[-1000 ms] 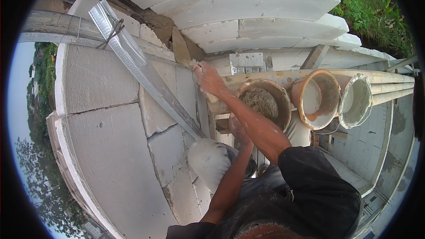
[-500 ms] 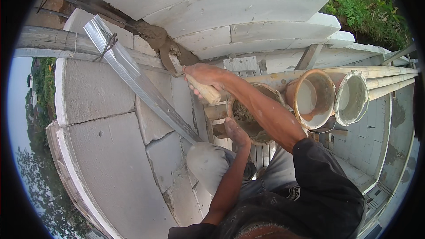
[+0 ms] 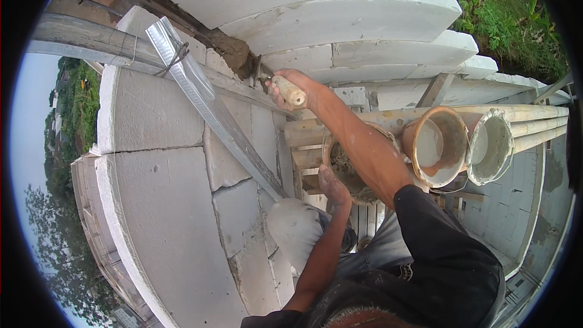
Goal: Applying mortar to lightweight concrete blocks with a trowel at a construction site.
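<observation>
My right hand (image 3: 305,87) grips the pale wooden handle (image 3: 289,92) of a trowel. Its metal blade (image 3: 257,70), seen nearly edge-on, touches the wet grey mortar (image 3: 234,58) in the gap between white blocks. My left hand (image 3: 334,188) is lower down, at the near left rim of a mortar bucket (image 3: 326,149). Its fingers look curled together, but what they hold, if anything, is hidden. My right forearm crosses over the bucket, covering part of it.
Two more buckets, one brownish (image 3: 410,140) and one grey (image 3: 499,167), stand to the right beside bamboo poles (image 3: 531,113). A shiny metal channel (image 3: 212,103) slants across the block wall (image 3: 158,225), wired to a horizontal beam (image 3: 79,35). Greenery lies beyond.
The whole view has shifted rightward. My right hand has turned the trowel, so its handle end now faces up toward me. My left hand keeps its place by the bucket.
</observation>
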Demonstrator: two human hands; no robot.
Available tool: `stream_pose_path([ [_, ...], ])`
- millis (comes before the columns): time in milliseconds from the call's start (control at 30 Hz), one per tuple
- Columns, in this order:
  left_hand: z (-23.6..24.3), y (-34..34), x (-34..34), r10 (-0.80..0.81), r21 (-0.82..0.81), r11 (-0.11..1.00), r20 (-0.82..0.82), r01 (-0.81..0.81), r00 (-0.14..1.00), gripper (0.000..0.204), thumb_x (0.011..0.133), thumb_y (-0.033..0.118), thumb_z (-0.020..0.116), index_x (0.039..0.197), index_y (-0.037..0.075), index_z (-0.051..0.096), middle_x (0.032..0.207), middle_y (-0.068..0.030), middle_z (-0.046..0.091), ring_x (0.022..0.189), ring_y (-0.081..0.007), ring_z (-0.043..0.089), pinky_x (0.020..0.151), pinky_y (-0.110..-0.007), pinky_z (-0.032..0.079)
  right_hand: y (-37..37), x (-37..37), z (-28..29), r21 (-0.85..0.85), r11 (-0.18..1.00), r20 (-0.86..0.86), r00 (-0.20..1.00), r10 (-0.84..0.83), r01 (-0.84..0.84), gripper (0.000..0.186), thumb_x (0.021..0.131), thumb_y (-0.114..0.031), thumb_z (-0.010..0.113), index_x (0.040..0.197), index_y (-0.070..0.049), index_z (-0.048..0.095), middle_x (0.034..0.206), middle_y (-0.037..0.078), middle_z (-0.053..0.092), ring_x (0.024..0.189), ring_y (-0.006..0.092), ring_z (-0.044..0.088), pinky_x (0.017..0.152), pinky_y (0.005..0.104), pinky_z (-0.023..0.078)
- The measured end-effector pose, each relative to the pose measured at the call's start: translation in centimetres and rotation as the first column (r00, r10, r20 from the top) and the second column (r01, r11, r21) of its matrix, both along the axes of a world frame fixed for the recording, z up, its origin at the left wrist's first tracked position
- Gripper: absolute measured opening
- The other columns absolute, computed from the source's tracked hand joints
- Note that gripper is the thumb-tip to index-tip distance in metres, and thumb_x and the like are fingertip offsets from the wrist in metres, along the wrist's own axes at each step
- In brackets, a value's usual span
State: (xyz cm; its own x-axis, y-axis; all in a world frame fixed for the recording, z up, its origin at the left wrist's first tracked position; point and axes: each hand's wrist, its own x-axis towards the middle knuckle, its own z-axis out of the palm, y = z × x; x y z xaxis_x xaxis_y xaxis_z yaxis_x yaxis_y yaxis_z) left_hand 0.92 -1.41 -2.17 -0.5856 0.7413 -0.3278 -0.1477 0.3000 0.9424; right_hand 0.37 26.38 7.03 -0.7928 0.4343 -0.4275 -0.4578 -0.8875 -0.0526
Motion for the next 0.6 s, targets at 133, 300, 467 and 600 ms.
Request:
stream_pose_path([
  [133, -0.6, 0.0, -0.3, 0.012, 0.027, 1.0, -0.019, -0.012, 1.0, 0.048, 0.104, 0.041, 0.038, 0.089, -0.003, 0.053, 0.081, -0.0075, 0.048, 0.078, -0.0215, 0.044, 0.076, -0.036, 0.039, 2.4, -2.7, 4.5, 0.028, 1.0, 0.081, 0.997, -0.005, 0.003, 0.028, 0.099, -0.031, 0.04, 0.093, -0.006, 0.051, 0.07, 0.004, 0.058, 0.057, 0.0152, 0.06, 0.044, 0.0301, 0.05],
  [300, -0.2, -0.3, -0.5, -0.072, -0.029, 0.997, -0.053, 0.07, 0.996, 0.052, 0.105, 0.042, 0.035, 0.111, -0.004, 0.059, 0.104, -0.0123, 0.061, 0.095, -0.0234, 0.055, 0.09, -0.036, 0.042, 3.6, -4.0, 10.0, 0.232, 0.97, 0.08, 0.995, 0.052, -0.069, 0.026, 0.098, -0.03, 0.04, 0.09, -0.007, 0.05, 0.074, 0.005, 0.06, 0.06, 0.0166, 0.061, 0.046, 0.032, 0.052],
  [467, 0.9, -0.1, -0.1, -0.074, -0.044, 0.996, -0.017, 0.073, 0.997, 0.053, 0.105, 0.041, 0.035, 0.115, -0.005, 0.058, 0.107, -0.0141, 0.06, 0.098, -0.0242, 0.054, 0.093, -0.036, 0.04, 2.6, -4.4, 14.1, 0.472, 0.863, 0.336, 0.942, 0.014, -0.182, 0.023, 0.099, -0.028, 0.039, 0.098, -0.008, 0.049, 0.078, 0.004, 0.061, 0.065, 0.0156, 0.064, 0.051, 0.0337, 0.056],
  [600, 0.9, 0.4, 0.3, -0.046, 0.003, 0.999, 0.002, 0.046, 0.999, 0.054, 0.105, 0.041, 0.034, 0.117, -0.006, 0.057, 0.111, -0.015, 0.059, 0.102, -0.0247, 0.054, 0.095, -0.036, 0.04, 3.1, -2.3, 15.4, 0.561, 0.753, 0.447, 0.891, 0.076, -0.345, 0.024, 0.1, -0.029, 0.044, 0.096, -0.006, 0.05, 0.08, 0.005, 0.06, 0.065, 0.0149, 0.064, 0.054, 0.0318, 0.058],
])
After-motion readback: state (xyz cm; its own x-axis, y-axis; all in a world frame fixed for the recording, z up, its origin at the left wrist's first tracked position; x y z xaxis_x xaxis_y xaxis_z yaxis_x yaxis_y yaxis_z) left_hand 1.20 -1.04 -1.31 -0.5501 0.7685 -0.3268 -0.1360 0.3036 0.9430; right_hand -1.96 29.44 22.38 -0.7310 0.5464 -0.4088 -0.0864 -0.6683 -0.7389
